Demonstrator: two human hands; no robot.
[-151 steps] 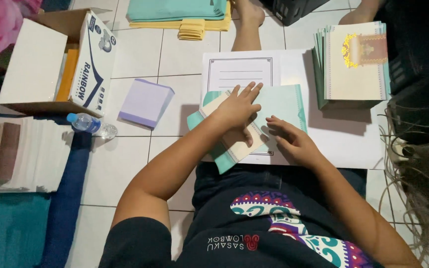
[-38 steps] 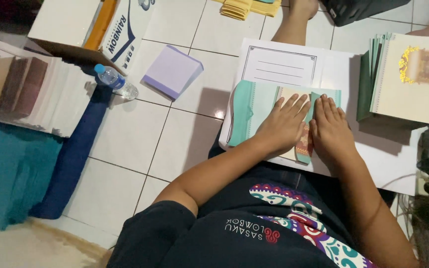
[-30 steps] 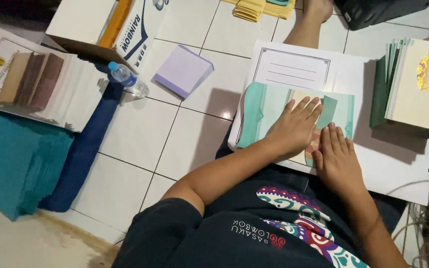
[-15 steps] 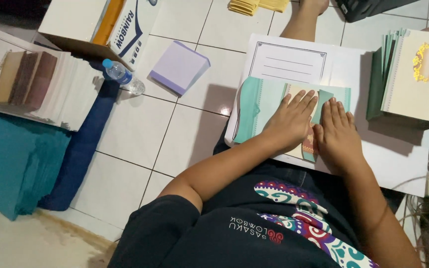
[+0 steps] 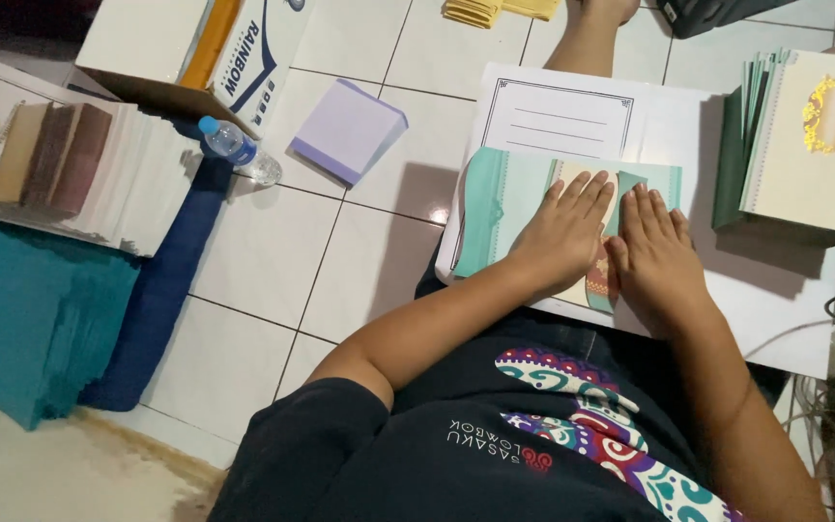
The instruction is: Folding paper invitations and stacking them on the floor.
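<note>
Both your hands lie flat, fingers together, pressing down: left hand (image 5: 564,230) and right hand (image 5: 656,253) side by side on the card (image 5: 599,280), a cream folded piece with a patterned edge, which sits on a teal sheet (image 5: 500,208) atop the white board (image 5: 770,309) across your lap. Nothing is pinched; palms down only. Risk one: uneven pressure between the two hands could skew the card over the teal sheet, so the fold sets crooked. Risk two: the board looks to rest on your legs, not the floor; a knee shift could tip it and slide the lined sheet (image 5: 558,121) off the far edge. Risk three: the green-edged stack (image 5: 804,145) stands just beside your right wrist; an outward sweep of that arm might knock it askew. Further out on the floor, the bottle (image 5: 236,150) lies on its side near the purple pad (image 5: 348,130) and paper stack (image 5: 99,184); a leak there would wet paper.
</note>
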